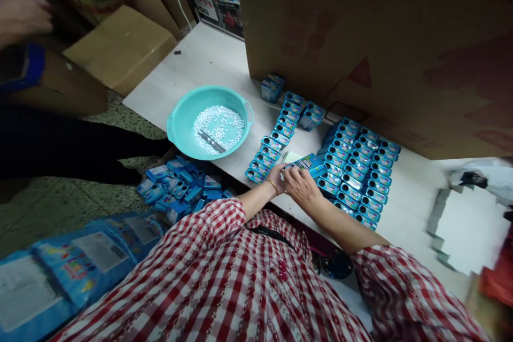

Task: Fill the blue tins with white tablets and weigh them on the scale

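Both my hands meet at the near edge of a white table [208, 59]. My left hand [277, 176], a thin bracelet on its wrist, and my right hand [300, 184] are closed together on a small blue box [310, 163] lying on its side. Rows of open blue boxes [356, 168] stand to the right of it, and a single row of blue boxes [274, 141] stands to its left. A teal basin [184, 117] holding small white pellets and a metal scoop sits further left on the table.
A big cardboard carton [360, 37] fills the table's far side. Loose blue boxes [180, 187] lie heaped on the floor below the basin, with blue printed bags [80, 262] nearer me. Another person's hand [20, 16] reaches over cartons at the far left.
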Available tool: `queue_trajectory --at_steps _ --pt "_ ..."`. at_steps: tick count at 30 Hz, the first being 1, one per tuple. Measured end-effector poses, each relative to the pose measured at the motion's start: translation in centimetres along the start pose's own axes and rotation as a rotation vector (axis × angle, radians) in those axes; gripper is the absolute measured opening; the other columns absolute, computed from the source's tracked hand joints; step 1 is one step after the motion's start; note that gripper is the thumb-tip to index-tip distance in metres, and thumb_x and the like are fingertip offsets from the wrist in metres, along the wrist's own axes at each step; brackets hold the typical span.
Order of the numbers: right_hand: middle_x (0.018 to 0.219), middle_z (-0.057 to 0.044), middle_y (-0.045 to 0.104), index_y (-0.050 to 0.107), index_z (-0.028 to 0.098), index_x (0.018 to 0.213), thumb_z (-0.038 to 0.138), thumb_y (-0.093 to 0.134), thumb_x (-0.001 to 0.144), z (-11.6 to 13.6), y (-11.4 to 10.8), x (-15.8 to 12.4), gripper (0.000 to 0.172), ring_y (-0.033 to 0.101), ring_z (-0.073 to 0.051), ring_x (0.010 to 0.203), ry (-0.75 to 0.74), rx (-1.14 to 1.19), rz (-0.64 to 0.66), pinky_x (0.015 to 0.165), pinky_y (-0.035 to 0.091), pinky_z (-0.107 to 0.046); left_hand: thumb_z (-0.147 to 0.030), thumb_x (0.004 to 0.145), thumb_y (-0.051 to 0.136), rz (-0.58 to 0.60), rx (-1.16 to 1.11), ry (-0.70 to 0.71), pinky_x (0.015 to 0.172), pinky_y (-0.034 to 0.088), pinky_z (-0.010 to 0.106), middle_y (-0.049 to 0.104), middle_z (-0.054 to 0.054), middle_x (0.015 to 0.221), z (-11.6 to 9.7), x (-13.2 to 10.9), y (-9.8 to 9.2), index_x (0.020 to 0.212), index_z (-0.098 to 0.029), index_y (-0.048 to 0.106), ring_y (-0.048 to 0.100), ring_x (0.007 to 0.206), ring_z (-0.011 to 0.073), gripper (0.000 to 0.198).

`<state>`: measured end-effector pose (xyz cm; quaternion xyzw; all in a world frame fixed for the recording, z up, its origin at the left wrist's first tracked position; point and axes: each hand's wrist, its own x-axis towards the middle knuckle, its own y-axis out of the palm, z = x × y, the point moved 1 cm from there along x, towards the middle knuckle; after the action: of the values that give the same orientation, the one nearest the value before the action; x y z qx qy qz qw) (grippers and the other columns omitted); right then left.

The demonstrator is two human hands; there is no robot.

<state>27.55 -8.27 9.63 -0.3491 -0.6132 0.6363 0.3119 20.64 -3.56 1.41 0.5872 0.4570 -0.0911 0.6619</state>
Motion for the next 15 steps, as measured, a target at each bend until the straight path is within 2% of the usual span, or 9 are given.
queue_trajectory --at_steps 4,7,10,12,15 --pt "0.100 -0.013 0.054 0.058 0.013 0.101 0.006 0.035 0.078 -0.4 -0.4 0.2 0.033 0.042 -0.025 0.090 0.009 -0.080 0.003 0.066 0.034 -0.037 -0.023 0.082 0.041 -0.062 -0.078 -0.092 0.072 0.043 0.025 0.055 0.004 0.056 0.2 0.2 0.1 0.071 -0.012 0.057 0.058 0.069 0.0150 0.023" --pt "0.094 -0.012 0.055 0.059 0.014 0.098 0.009 0.038 0.079 -2.2 -1.0 0.1 0.029 0.042 -0.024 0.084 0.109 -0.049 0.006 0.065 0.033 -0.036 -0.017 0.081 0.042 -0.104 -0.175 -0.044 0.071 0.044 0.025 0.055 0.002 0.058 0.4 0.6 0.2 0.071 -0.013 0.055 0.057 0.067 0.0132 0.017" --pt "0.095 -0.010 0.055 0.056 0.017 0.104 0.013 0.045 0.076 -5.0 -1.2 -0.9 0.030 0.042 -0.023 0.084 0.267 0.072 -0.040 0.070 0.034 -0.035 -0.013 0.077 0.046 -0.097 -0.220 0.018 0.071 0.046 0.027 0.057 0.003 0.061 0.2 0.9 0.1 0.072 -0.013 0.055 0.056 0.063 0.0119 0.010" --pt "0.100 -0.008 0.054 0.054 0.019 0.108 0.016 0.050 0.074 -6.7 -0.5 -1.8 0.034 0.043 -0.022 0.087 0.350 0.194 -0.117 0.075 0.036 -0.034 -0.012 0.076 0.048 -0.078 -0.212 0.033 0.070 0.047 0.027 0.058 0.005 0.063 -0.1 0.6 -0.2 0.073 -0.011 0.056 0.057 0.063 0.0126 0.009" --pt "0.100 -0.007 0.054 0.054 0.019 0.106 0.020 0.052 0.073 -8.2 1.9 -2.8 0.034 0.046 -0.022 0.090 0.463 0.409 -0.264 0.079 0.038 -0.035 -0.014 0.078 0.047 -0.083 -0.167 0.031 0.066 0.047 0.025 0.060 0.009 0.068 -0.9 -0.4 -1.2 0.075 -0.009 0.058 0.059 0.069 0.0146 0.013"
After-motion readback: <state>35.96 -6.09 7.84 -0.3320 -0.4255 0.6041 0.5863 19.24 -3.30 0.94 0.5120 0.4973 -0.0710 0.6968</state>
